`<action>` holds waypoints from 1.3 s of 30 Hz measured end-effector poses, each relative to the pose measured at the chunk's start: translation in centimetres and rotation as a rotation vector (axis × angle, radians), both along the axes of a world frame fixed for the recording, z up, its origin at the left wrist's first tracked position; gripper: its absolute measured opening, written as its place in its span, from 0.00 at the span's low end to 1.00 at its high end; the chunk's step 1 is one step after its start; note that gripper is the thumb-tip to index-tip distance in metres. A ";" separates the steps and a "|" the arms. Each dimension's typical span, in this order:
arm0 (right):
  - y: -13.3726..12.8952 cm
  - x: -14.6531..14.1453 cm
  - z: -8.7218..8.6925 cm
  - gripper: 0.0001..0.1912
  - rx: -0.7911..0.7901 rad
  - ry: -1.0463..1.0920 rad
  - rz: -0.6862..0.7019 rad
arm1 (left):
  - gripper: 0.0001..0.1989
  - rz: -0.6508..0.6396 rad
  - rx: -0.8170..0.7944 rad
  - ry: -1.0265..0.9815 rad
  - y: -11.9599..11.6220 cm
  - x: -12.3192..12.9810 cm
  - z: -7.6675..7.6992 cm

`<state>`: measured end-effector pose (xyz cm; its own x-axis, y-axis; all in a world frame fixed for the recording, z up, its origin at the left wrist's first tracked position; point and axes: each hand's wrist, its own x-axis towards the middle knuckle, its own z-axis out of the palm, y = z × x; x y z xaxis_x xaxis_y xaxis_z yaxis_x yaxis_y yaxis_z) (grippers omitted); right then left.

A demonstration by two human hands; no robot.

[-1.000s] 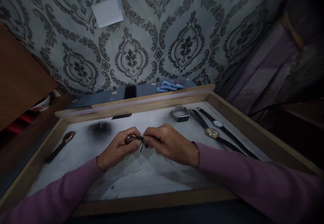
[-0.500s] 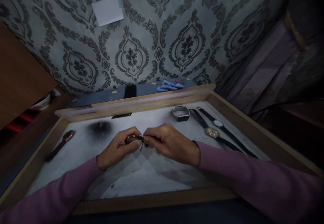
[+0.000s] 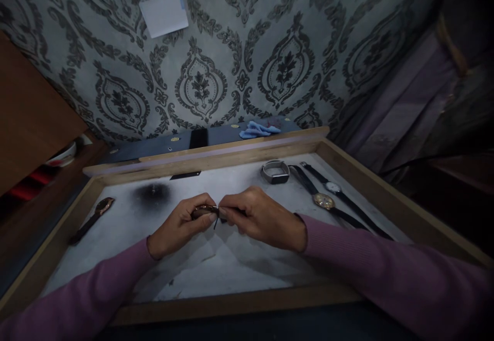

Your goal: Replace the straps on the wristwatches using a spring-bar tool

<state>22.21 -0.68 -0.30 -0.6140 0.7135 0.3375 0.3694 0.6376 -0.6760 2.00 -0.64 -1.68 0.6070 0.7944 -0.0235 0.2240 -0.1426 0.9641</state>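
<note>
Over the middle of a wood-framed tray point(image 3: 247, 300), my left hand point(image 3: 183, 226) grips a dark watch point(image 3: 203, 210) with a shiny brownish case between thumb and fingers. My right hand point(image 3: 260, 217) touches the same watch from the right, its thumb and fingers pinched at the strap end beside the case. A thin dark piece points down between the two hands. Exactly what the right fingertips grip is too small to tell apart. Several other watches lie around: a brown one point(image 3: 103, 205) at left, a silver-band one point(image 3: 275, 172), a gold-faced one point(image 3: 323, 201) and a white-faced one point(image 3: 333, 187) at right.
A dark flat strip point(image 3: 186, 175) lies by the tray's back edge. Behind the tray are a blue cloth point(image 3: 259, 129) and a black flat object point(image 3: 198, 138). A wooden panel point(image 3: 34, 120) stands at left, and a curtain point(image 3: 409, 99) hangs at right.
</note>
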 end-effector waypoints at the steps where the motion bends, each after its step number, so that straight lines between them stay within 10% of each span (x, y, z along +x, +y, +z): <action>1: 0.0 0.0 0.0 0.13 -0.001 -0.004 -0.001 | 0.12 0.002 0.001 0.004 0.0 0.0 0.0; 39: 0.0 0.0 -0.1 0.15 -0.004 -0.050 0.012 | 0.12 -0.013 -0.102 -0.052 0.0 0.1 -0.4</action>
